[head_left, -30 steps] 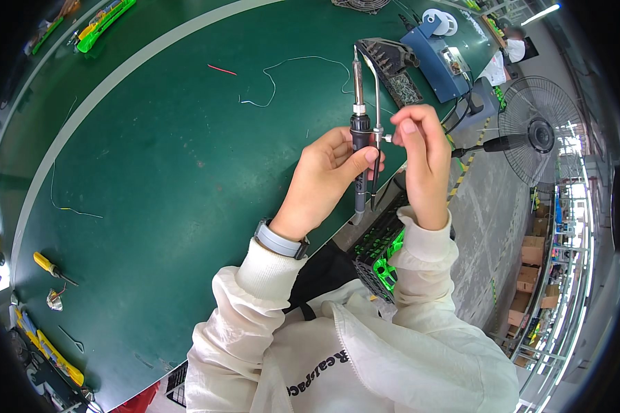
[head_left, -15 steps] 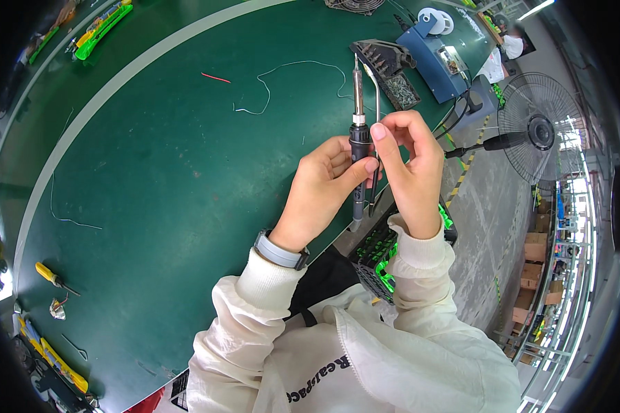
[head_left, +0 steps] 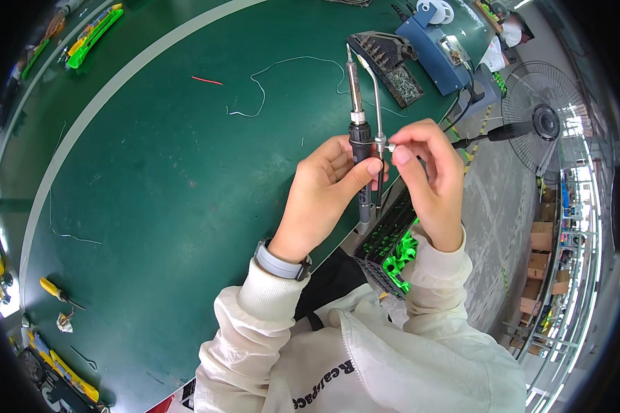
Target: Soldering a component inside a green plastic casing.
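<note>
My left hand [head_left: 318,189] is wrapped round the black handle of a soldering iron [head_left: 359,133], held upright above the table with its metal tip pointing away from me. Alongside the iron runs a thin metal tube [head_left: 376,96], bent toward the iron's tip and joined to the handle by a clamp. My left thumb presses across the handle near the tube. At the clamp's right side, my right hand [head_left: 439,182] pinches a small silver screw [head_left: 390,147] between thumb and forefinger.
Beyond the tip stands a soldering iron stand [head_left: 386,51] with metal shavings in its tray. A blue machine [head_left: 430,55] with a white spool is at the far right. Loose wire [head_left: 262,89] and a yellow screwdriver [head_left: 52,286] lie on the green table [head_left: 158,186]. Below sits a black crate [head_left: 379,255].
My right hand has shifted right and slightly down, from the tube to the screw on the clamp, which now shows. The left hand still holds the iron.
</note>
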Demonstrator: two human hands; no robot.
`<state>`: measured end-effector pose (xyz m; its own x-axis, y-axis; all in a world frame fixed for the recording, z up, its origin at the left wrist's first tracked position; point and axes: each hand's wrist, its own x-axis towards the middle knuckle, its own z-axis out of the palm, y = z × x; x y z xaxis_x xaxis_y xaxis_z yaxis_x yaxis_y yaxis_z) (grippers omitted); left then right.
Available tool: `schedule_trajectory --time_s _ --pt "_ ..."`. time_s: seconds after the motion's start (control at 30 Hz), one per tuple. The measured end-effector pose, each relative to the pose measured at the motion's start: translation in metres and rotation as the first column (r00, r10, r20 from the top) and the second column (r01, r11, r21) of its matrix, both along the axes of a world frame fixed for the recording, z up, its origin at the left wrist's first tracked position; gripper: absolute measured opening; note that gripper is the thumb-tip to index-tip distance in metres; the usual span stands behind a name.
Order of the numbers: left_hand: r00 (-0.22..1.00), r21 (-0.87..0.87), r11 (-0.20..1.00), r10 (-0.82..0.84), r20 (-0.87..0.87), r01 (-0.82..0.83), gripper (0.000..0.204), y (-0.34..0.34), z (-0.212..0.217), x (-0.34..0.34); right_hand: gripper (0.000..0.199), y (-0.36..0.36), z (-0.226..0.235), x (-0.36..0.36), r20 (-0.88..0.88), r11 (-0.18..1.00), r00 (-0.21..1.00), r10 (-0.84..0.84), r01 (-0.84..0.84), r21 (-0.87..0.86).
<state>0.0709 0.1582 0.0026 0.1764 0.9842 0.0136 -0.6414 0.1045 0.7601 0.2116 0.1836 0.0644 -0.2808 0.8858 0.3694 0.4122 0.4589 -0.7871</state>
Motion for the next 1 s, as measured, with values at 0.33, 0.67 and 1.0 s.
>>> schedule_trajectory --time_s 0.33,0.67,1.0 --pt "0.997 0.021 1.000 -0.022 0.074 0.020 0.021 -0.004 0.009 -0.002 0.019 -0.006 0.008 0.003 0.114 0.970 0.993 0.044 -0.070 0.234" --pt "1.000 0.071 0.997 -0.016 0.011 0.015 0.023 -0.005 0.013 -0.003 0.020 -0.006 0.012 0.006 0.116 0.959 0.991 0.068 -0.097 0.265" --pt "1.000 0.080 0.997 0.019 -0.014 -0.018 0.023 -0.006 0.014 0.000 0.017 -0.003 0.009 0.008 0.150 0.951 0.987 0.049 -0.092 0.294"
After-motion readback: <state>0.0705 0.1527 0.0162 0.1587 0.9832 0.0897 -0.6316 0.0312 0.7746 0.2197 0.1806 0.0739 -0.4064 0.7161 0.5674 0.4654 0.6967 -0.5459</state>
